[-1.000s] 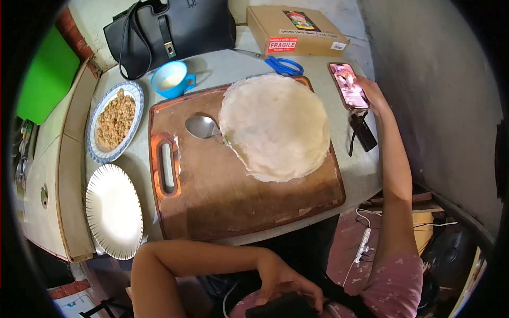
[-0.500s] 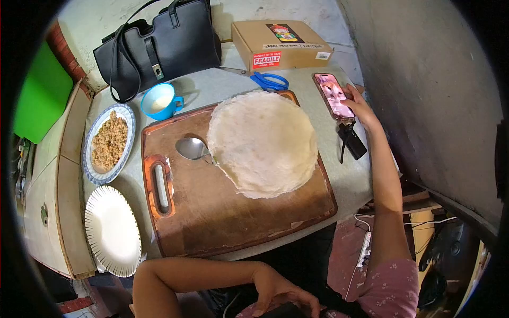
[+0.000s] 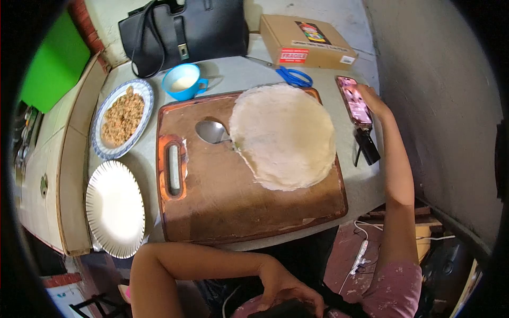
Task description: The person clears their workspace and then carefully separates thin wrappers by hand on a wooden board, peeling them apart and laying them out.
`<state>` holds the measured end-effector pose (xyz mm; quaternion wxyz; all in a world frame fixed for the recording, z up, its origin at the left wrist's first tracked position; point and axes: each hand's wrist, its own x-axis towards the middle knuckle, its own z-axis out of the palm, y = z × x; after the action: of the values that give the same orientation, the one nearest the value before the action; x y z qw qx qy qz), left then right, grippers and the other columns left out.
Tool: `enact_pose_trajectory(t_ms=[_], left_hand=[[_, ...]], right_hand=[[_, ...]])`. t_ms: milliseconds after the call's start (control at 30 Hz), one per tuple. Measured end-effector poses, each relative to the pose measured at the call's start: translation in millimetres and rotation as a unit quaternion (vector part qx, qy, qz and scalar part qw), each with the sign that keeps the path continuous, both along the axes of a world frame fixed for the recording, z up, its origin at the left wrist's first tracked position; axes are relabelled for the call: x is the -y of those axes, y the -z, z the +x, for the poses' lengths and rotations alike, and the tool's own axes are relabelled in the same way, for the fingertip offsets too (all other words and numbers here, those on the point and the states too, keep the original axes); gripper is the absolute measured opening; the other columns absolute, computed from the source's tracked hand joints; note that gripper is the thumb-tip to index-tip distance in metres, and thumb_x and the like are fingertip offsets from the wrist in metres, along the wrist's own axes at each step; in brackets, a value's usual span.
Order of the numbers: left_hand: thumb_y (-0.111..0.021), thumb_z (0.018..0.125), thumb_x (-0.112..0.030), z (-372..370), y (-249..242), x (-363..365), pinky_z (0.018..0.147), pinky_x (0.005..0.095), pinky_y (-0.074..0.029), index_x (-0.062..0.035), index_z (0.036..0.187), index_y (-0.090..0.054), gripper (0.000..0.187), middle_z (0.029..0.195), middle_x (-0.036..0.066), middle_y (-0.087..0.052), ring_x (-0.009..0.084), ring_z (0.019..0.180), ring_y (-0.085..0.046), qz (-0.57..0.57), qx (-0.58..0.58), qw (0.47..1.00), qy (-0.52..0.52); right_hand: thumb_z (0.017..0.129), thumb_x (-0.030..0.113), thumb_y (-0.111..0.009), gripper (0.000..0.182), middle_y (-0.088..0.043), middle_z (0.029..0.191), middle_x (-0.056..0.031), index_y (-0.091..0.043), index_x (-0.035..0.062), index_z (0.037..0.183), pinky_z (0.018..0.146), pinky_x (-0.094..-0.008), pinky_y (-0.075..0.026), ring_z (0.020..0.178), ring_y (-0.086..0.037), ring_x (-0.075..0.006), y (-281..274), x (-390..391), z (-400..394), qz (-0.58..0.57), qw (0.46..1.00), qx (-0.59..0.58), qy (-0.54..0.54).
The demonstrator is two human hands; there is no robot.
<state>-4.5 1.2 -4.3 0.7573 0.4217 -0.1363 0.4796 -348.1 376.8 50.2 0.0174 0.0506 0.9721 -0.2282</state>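
Note:
My right hand (image 3: pixel 373 100) reaches over a phone (image 3: pixel 360 114) with a lit pink screen, lying on the table at the right. Its fingers are stretched out over the upper part of the screen and grip nothing. Down at the bottom edge, in front of my chest, my left hand (image 3: pixel 289 286) is curled around a dark thing that I cannot make out. A stack of thin, round, pale wrappers (image 3: pixel 283 138) rests on the brown cutting board (image 3: pixel 212 206). A metal spoon (image 3: pixel 212 131) lies on the board, its handle running under the wrappers' left edge.
Along the left stand a plate of minced filling (image 3: pixel 123 119), a white paper plate (image 3: pixel 115 209) and a blue cup (image 3: pixel 183 82) with pale contents. Behind are a black handbag (image 3: pixel 196 37), blue-handled scissors (image 3: pixel 294 77) and a cardboard box (image 3: pixel 305 42). A small black device (image 3: pixel 367 147) sits below the phone.
The camera view has shifted, so the table's things appear farther right and slightly higher. My right hand has moved a little farther over the phone. My left hand stays near my chest.

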Motion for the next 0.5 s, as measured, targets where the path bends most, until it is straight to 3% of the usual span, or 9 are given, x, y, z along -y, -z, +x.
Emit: enact_pose_trajectory(t_ms=[67, 100, 200, 300, 500], left_hand=[[-0.097, 0.057, -0.018, -1.8, -2.3, -1.1, 0.112, 0.0395, -0.027, -0.0097, 0.145, -0.036, 0.107, 0.149, 0.012, -0.037, 0.0236, 0.137, -0.033, 0.016, -0.013, 0.999, -0.025], [-0.097, 0.057, -0.018, -2.1, -1.4, -2.4, 0.113, 0.0395, -0.026, -0.0096, 0.145, -0.036, 0.108, 0.149, 0.012, -0.037, 0.0237, 0.137, -0.033, 0.022, -0.013, 0.999, -0.029], [-0.097, 0.055, -0.018, -0.8, 1.6, -2.5, 0.113, 0.0397, -0.026, -0.0095, 0.145, -0.035, 0.110, 0.149, 0.012, -0.037, 0.0237, 0.136, -0.034, 0.018, -0.004, 1.000, -0.017], [-0.098, 0.054, -0.019, 1.5, 2.4, -1.3, 0.114, 0.0399, -0.025, -0.0098, 0.145, -0.035, 0.111, 0.149, 0.011, -0.037, 0.0235, 0.137, -0.034, -0.006, 0.016, 1.000, 0.013], [-0.099, 0.053, -0.020, -0.5, -0.7, -2.3, 0.114, 0.0410, -0.025, -0.0108, 0.145, -0.035, 0.112, 0.149, 0.011, -0.037, 0.0234, 0.136, -0.034, -0.012, 0.020, 1.000, 0.006]], right_hand=[[0.082, 0.070, -0.048, 0.090, -0.048, 0.141, -0.0227, -0.048, -0.0003, 0.139, 0.108, -0.0444, -0.031, 0.117, -0.049, -0.0421, -17.0, 27.9, 0.3, 0.098, 0.993, 0.051, 0.031], [0.078, 0.072, -0.052, 0.094, -0.056, 0.131, -0.0259, -0.053, -0.0027, 0.134, 0.104, -0.0436, -0.038, 0.123, -0.047, -0.0432, -17.0, 15.4, -26.5, 0.103, 0.984, 0.147, 0.015], [0.069, 0.077, -0.056, 0.096, -0.067, 0.110, -0.0255, -0.064, -0.0052, 0.119, 0.096, -0.0427, -0.045, 0.118, -0.055, -0.0425, 0.3, 30.1, -26.2, 0.211, 0.974, 0.001, 0.084], [0.063, 0.077, -0.059, 0.083, -0.071, 0.081, -0.0243, -0.074, -0.0029, 0.079, 0.090, -0.0430, -0.051, 0.094, -0.070, -0.0357, -11.6, 34.1, -35.0, 0.185, 0.980, 0.054, 0.057], [0.062, 0.074, -0.062, 0.074, -0.073, 0.080, -0.0132, -0.076, 0.0040, 0.080, 0.079, -0.0381, -0.053, 0.090, -0.072, -0.0265, -35.3, 67.1, -25.6, 0.258, 0.956, 0.111, 0.078]])
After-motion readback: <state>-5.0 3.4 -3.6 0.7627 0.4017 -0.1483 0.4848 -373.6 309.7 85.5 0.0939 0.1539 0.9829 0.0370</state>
